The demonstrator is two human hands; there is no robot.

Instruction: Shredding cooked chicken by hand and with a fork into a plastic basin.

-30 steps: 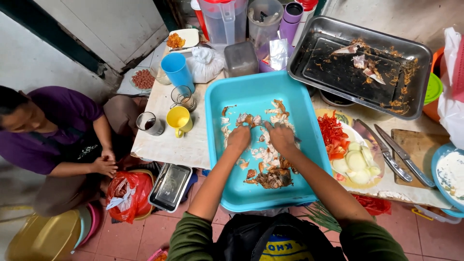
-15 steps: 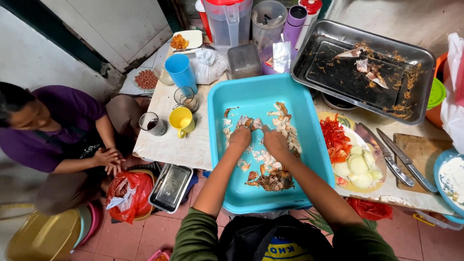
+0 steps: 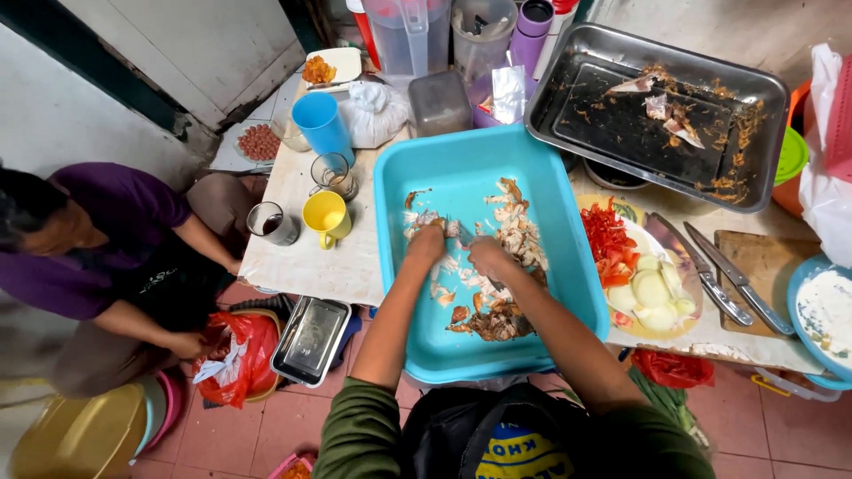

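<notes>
Both hands have edged toward the tub's [image 3: 568,257] near edge; left hand [image 3: 429,241] and right hand [image 3: 486,257] pinch cooked meat shreds [image 3: 515,232]; best pulled in small strands.

Our left hand [image 3: 427,243] and right hand [image 3: 486,259] pick at shredded meat [image 3: 510,232] in the blue tub [image 3: 568,257]; a yellow mug [image 3: 325,215] stands beside.

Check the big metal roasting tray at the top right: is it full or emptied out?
Nearly empty. The metal roasting tray holds only a few scraps and browned residue on its dark bottom; most of the bottom is bare.
</notes>
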